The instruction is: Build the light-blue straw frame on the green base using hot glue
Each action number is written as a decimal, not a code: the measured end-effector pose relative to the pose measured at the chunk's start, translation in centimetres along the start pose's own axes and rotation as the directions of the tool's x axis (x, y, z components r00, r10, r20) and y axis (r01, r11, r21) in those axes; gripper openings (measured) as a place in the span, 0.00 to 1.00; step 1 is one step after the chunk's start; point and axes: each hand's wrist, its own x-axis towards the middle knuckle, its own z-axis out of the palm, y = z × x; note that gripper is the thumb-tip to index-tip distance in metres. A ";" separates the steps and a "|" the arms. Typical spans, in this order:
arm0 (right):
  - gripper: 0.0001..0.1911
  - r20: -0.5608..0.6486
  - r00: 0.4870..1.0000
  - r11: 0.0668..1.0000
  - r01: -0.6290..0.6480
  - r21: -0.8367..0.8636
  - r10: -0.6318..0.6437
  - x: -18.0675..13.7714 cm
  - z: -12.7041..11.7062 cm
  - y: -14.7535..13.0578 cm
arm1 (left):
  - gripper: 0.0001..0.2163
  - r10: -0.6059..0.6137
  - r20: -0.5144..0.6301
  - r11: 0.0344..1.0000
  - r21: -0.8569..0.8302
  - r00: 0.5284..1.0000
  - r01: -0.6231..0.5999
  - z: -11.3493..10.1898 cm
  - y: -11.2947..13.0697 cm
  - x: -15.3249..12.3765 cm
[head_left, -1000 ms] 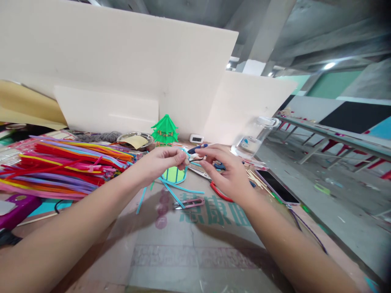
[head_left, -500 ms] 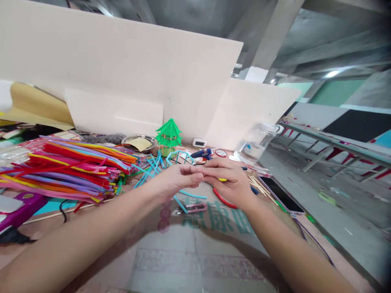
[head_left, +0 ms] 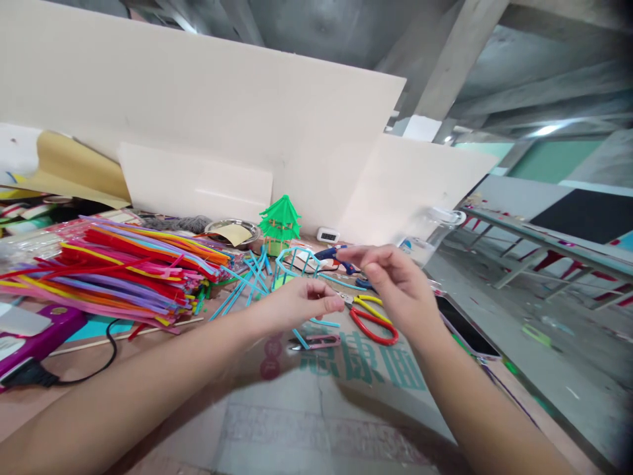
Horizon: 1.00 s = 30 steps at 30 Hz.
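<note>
My left hand (head_left: 309,305) hovers low over the table, thumb pressed against the curled fingers; nothing shows between them. My right hand (head_left: 393,280) is raised a little to its right, fingers loosely bent and apart, with nothing visible in it. Just beyond both hands stands a light-blue straw frame (head_left: 295,258), with loose blue straw pieces (head_left: 247,274) beside it. Red-handled pliers (head_left: 374,327) lie under my right hand. Pink thread snips (head_left: 316,342) lie below my left hand. A green pagoda model (head_left: 279,220) stands at the back.
A big pile of coloured craft sticks (head_left: 109,270) fills the left. A purple glue gun (head_left: 34,338) with a black cord lies at the near left. A metal dish (head_left: 232,231), small timer (head_left: 328,235), blue glue gun (head_left: 336,253), clear bottle (head_left: 422,237) and phone (head_left: 465,326) surround the hands. White boards (head_left: 222,132) back the table.
My hands were joined at the fingertips over the table; they have come apart. The right hand lifted up and right, the left stayed low. The view tilted slightly downward.
</note>
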 end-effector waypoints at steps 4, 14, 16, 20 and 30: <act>0.08 0.042 0.978 0.939 -0.208 0.274 0.204 0.5 -2.1 -0.7 | 0.18 -0.110 0.050 0.972 0.212 0.993 0.097 -0.8 -1.2 0.2; 0.03 0.007 0.997 0.924 0.080 -0.374 -0.083 -0.2 0.0 0.0 | 0.17 -0.048 -0.147 0.985 -0.172 0.988 0.022 -1.7 1.1 0.0; 0.05 0.039 0.976 0.862 0.207 -0.462 -0.214 -0.7 1.1 0.6 | 0.18 -0.075 -0.178 0.964 -0.264 0.981 0.026 -1.2 1.5 0.0; 0.12 0.066 0.921 0.723 0.345 -0.598 -0.385 -1.4 1.7 2.1 | 0.18 -0.116 -0.215 0.927 -0.373 0.970 0.028 -0.8 1.8 -0.1; 0.10 0.013 0.864 0.648 0.387 -0.656 -0.503 -1.3 0.6 2.8 | 0.19 -0.038 0.128 0.955 -0.287 0.991 0.074 -3.0 3.2 -1.2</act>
